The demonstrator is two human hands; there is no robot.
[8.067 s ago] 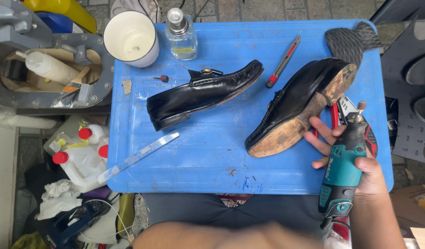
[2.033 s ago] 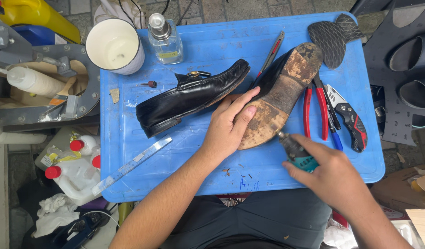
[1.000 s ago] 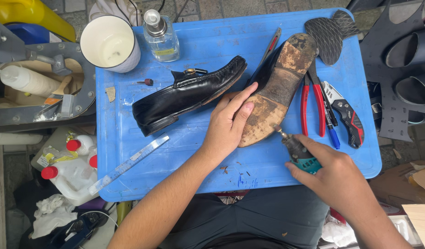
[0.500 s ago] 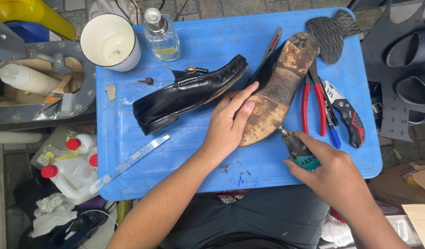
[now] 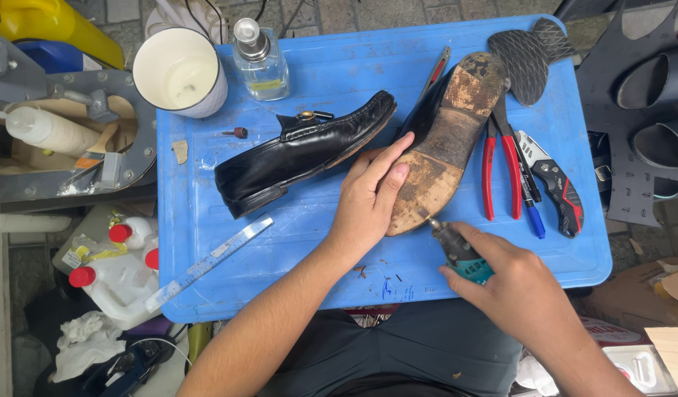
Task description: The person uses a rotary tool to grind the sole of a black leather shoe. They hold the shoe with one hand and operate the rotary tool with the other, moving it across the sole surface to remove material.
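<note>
— Blue plastic desk is carrying everything; what is lying at its left end?

— A clear plastic ruler is hanging over the left front edge, and a white round cup and a small clear glass bottle with a pump top are standing along the far edge. A glossy black leather loafer is lying upright and slantwise just right of them.

— And the hands?

— The left hand is lying open, its grip flat, fingers pressing on the worn brown sole of an upturned black shoe near the middle of the desk. The right hand is closing its grip fully around a small teal rotary tool, whose tip is touching the toe end of that sole.

— Further right?

— Red-handled pliers, a blue pen and a black and red folding knife are lying side by side just beside the shoe, with a dark ribbed rubber sole piece at the far right corner.
</note>
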